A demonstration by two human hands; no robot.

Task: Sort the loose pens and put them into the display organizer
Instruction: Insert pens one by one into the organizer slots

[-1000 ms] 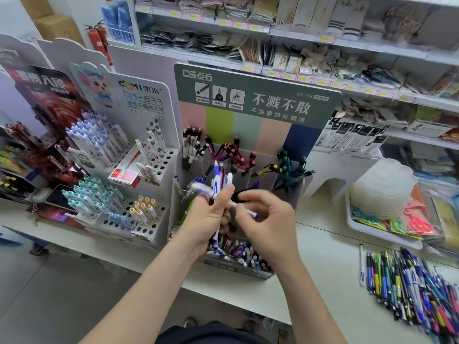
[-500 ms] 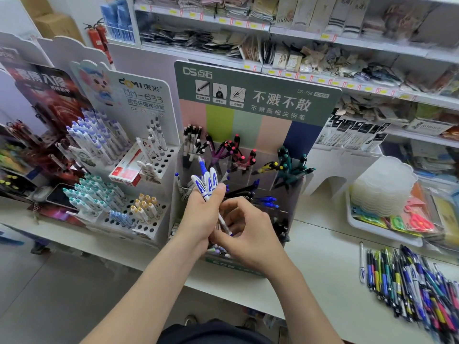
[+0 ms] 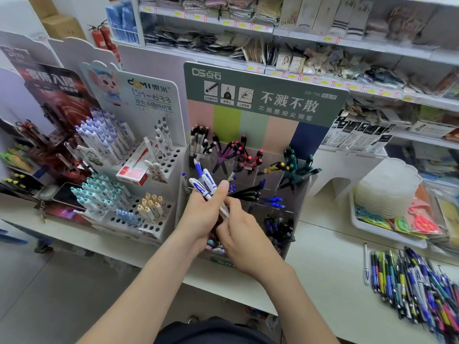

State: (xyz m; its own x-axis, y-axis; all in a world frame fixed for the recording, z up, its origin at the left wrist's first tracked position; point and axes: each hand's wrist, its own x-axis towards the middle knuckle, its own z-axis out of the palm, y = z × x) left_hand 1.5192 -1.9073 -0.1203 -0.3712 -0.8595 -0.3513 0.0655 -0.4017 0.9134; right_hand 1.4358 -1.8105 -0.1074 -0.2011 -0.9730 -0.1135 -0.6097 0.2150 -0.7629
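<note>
Several compartments of our display organizer (image 3: 260, 95) at twelve o'clock already bristle with pens; the loose heap (image 3: 417, 284) waits at four o'clock on the tabletop (image 3: 330, 269). Our right hand (image 3: 246, 237), a second ago drawing one pen crosswise, now curls round the lower ends of the white-and-blue pens (image 3: 205, 183), so we judge we are squaring them for insertion. Our left hand (image 3: 201, 217) grips them before the organizer, fanned toward eleven o'clock.
</note>
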